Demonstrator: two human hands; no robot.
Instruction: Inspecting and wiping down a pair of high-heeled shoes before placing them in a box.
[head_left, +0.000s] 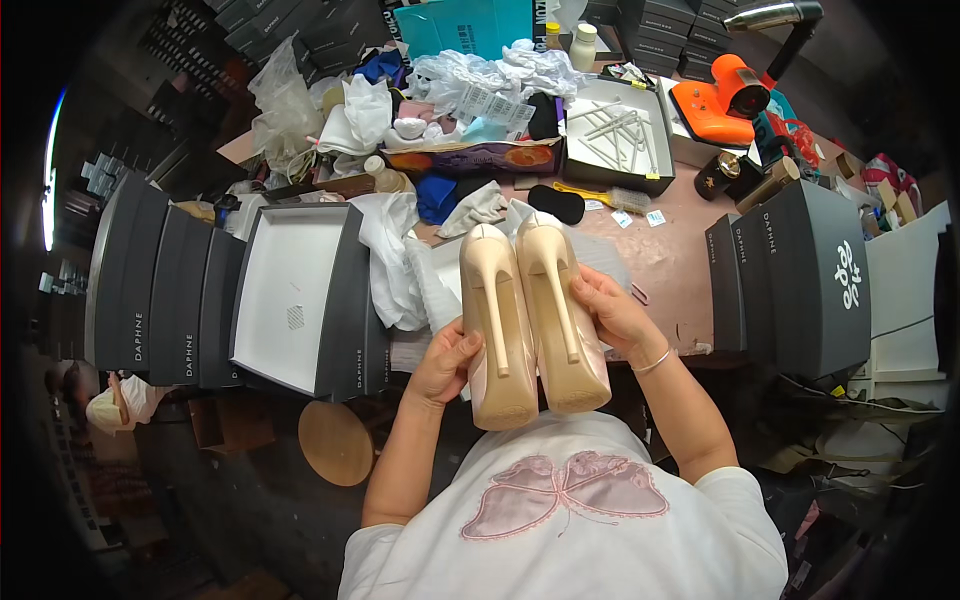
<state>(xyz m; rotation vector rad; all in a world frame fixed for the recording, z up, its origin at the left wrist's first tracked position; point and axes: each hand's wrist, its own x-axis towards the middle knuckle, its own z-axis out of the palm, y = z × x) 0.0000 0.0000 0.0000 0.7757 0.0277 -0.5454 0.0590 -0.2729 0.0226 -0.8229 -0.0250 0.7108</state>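
Holding a pair of beige high heels up at the near edge of the worktop, the person has both hands busy. The left hand grips the left shoe by its outer side, and the right hand is closed round the outer side of the right shoe. The soles are turned up to the person's eyes, toes toward the white shirt, heels side by side.

From where I stand, the unpacking looks done: both shoes are out and bare of paper. I'd call this a looking-over, partway through; I can't tell whether any cleaning has been done. Neither shoe is wrapped or boxed yet, so that part seems left. An open grey box, white inside, leans at the left with no shoe in it, beside loose white tissue. A yellow-handled brush lies beyond the shoes, untouched, next to a black pad. Grey boxes stand on the right.
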